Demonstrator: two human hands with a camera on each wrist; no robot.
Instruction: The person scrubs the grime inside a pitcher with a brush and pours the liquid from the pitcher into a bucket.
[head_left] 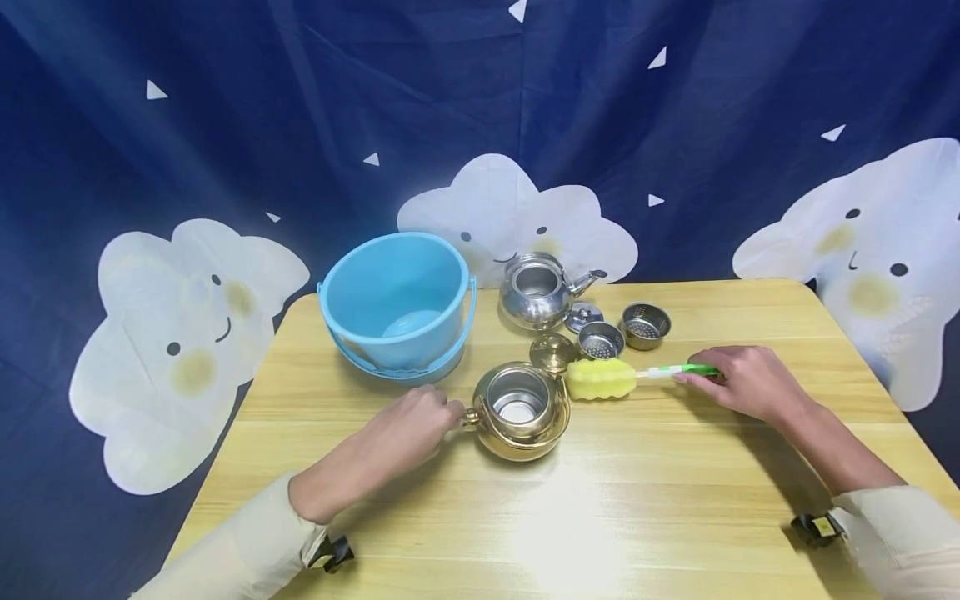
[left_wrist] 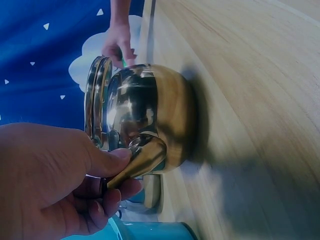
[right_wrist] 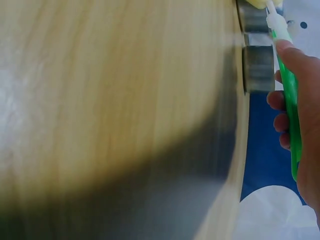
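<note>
A gold teapot (head_left: 522,413) without its lid sits on the wooden table, its inside silver. My left hand (head_left: 420,421) pinches its spout (left_wrist: 146,156) between thumb and fingers, as the left wrist view shows up close. With my right hand (head_left: 750,382) I grip the green and white handle (right_wrist: 289,105) of a sponge brush. The brush's yellow sponge head (head_left: 602,379) is just right of the gold teapot, in front of the gold lid (head_left: 553,352). In the right wrist view most of the sponge head is cut off at the top edge.
At the back left of the table (head_left: 675,517) stands a blue bucket (head_left: 397,350) with its handle down. Behind the gold teapot are a silver teapot (head_left: 534,302), its silver lid (head_left: 583,316) and two perforated strainer cups, one nearer (head_left: 601,341) and one farther right (head_left: 646,326). A dark blue curtain (head_left: 480,92) hangs behind.
</note>
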